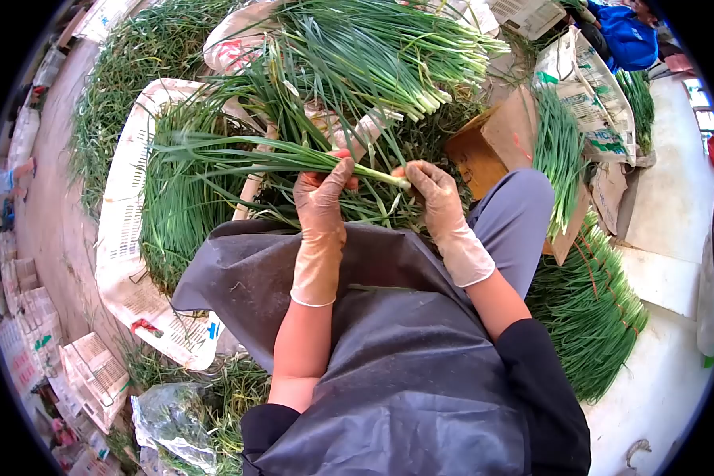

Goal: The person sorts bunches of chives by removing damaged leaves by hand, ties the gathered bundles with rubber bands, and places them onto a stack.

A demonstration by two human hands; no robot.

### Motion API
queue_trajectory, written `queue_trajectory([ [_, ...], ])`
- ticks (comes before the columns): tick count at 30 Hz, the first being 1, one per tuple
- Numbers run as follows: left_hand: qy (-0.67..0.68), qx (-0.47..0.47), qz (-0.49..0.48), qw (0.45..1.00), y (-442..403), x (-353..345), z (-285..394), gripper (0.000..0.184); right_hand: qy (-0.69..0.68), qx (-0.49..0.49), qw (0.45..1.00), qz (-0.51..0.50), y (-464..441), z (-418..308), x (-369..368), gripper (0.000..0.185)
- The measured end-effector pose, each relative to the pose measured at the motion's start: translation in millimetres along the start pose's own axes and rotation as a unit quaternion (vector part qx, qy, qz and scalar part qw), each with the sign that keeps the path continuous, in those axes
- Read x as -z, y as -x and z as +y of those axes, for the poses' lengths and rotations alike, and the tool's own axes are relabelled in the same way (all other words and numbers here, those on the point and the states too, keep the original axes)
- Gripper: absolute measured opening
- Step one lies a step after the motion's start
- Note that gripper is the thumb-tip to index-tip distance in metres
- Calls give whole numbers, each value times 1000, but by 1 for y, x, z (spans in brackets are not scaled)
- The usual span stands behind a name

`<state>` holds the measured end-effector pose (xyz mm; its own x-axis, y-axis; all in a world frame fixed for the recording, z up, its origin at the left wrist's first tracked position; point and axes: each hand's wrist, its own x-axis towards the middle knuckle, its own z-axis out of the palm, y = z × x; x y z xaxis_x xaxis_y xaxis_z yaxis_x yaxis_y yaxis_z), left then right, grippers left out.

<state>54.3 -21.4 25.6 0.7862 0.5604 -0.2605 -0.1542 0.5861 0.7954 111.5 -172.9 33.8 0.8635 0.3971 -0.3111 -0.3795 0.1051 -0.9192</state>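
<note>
A small bunch of green chives (285, 151) with pale root ends lies across in front of me. My left hand (322, 194), in a thin translucent glove, is closed around the stems, thumb on top. My right hand (436, 198), gloved likewise, has its fingers pinched together at the pale root end of the bunch. Beyond both hands, a large heap of chives (373, 47) rests with its white ends toward the right. Left of my left hand, more chives (182, 190) fill a white plastic crate (123, 210).
Loose green trimmings (151, 55) are piled at the back left. A cardboard box (496, 139) stands right of my hands. Tied chive bundles (591, 317) lie beside my right leg. Below the crate is a clear plastic bag (174, 420). A person in blue (627, 36) is at the upper right.
</note>
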Motion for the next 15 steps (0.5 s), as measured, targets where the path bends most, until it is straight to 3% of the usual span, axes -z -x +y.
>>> queue_trajectory([
  [3,-28,-22,31,999,0,0,-1,14,162,21,986,-24,-4,17,32,25],
  [5,0,-50,138,989,-9,7,7,12,250,71,965,10,-21,45,62,22],
  [6,-24,-64,163,984,-17,16,17,12,470,13,882,38,-21,42,67,19],
  [7,-75,-62,165,981,-23,25,22,13,662,-45,746,62,-23,41,69,16],
  [8,-102,-48,166,980,-23,24,26,14,644,48,760,65,-18,31,58,21],
  [9,-129,-32,167,977,-20,21,27,15,596,232,766,71,-18,33,47,40],
  [10,-127,-25,156,979,-18,19,18,16,585,313,747,36,-9,0,10,56],
  [11,-149,11,165,975,-16,16,12,19,553,358,752,-15,-2,-21,-20,57],
  [12,-140,24,143,979,-16,12,7,22,636,321,701,-11,3,-19,-37,54],
  [15,-119,63,70,988,-18,16,-2,30,538,345,770,-5,-19,8,-43,23],
])
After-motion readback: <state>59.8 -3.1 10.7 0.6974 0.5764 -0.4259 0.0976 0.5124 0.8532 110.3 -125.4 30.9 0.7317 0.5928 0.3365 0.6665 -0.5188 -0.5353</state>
